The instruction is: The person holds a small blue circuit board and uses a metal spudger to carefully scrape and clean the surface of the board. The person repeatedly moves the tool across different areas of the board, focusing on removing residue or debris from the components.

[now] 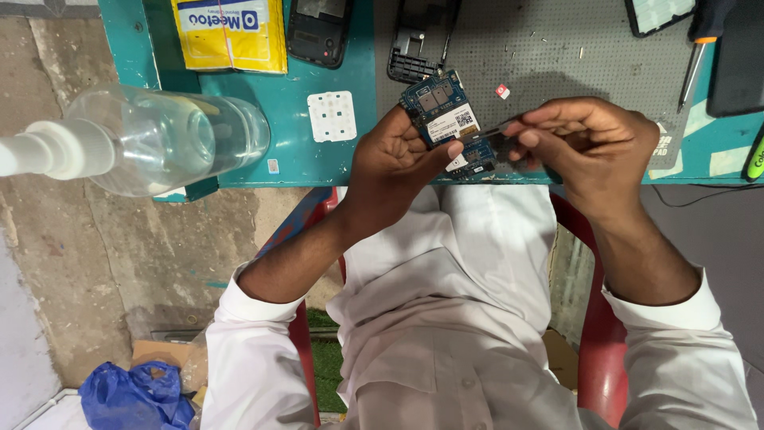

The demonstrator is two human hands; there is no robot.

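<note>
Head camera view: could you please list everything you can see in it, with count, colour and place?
circuit board: one, blue, held above the table edge
thin tool: one, dark, its tip at the board
spray bottle: one, clear with white nozzle, lying at the table's left corner
yellow packet: one, top left of the table
phone: one, black, beside the packet
phone frame: one, black, on the grey mat
keypad: one, white, on the table
screwdriver: one, orange and black handle, right on the mat
table: one, teal
chair: one, red, under the person
blue bag: one, on the floor, bottom left
left hand: holds the board
right hand: pinches the tool
</note>
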